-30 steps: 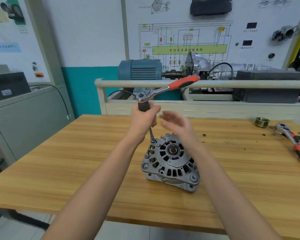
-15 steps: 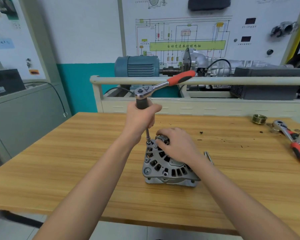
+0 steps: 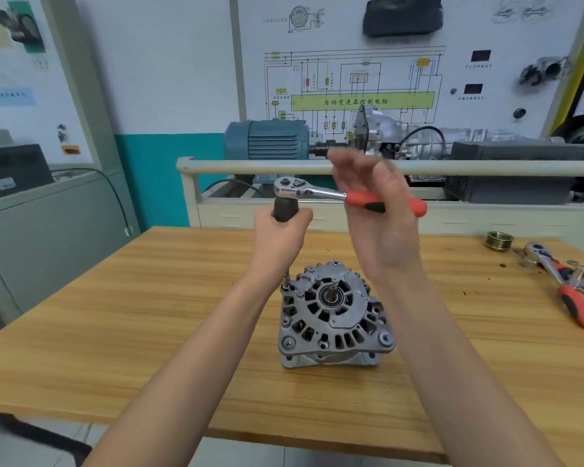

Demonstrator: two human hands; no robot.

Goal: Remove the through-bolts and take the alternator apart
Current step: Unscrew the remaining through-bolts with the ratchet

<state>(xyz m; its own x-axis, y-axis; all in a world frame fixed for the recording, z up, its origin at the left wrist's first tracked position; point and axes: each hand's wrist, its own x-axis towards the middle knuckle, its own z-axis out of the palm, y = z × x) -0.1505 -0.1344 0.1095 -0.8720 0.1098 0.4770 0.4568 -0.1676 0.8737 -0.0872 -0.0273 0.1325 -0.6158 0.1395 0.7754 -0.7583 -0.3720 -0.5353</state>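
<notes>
A grey alternator (image 3: 332, 315) stands on the wooden table (image 3: 149, 315), its vented front face up. A ratchet wrench (image 3: 317, 192) with a red handle sits on a long extension whose socket (image 3: 287, 281) meets a through-bolt at the housing's upper left edge. My left hand (image 3: 280, 241) grips the dark upper part of the extension, just under the ratchet head. My right hand (image 3: 378, 217) is raised against the red handle with fingers spread and blurred. Another bolt head (image 3: 288, 342) shows at the housing's lower left.
A brass-coloured pulley (image 3: 499, 241) and a second red-handled ratchet (image 3: 567, 288) with other tools lie at the table's right edge. Behind the table stands a railed bench (image 3: 486, 167) with a blue motor (image 3: 267, 139) and a gearbox. A grey cabinet (image 3: 48, 237) is left.
My right hand has left the top of the alternator and risen to the ratchet's red handle. The handle has swung clockwise, now pointing right. My left hand stays on the extension.
</notes>
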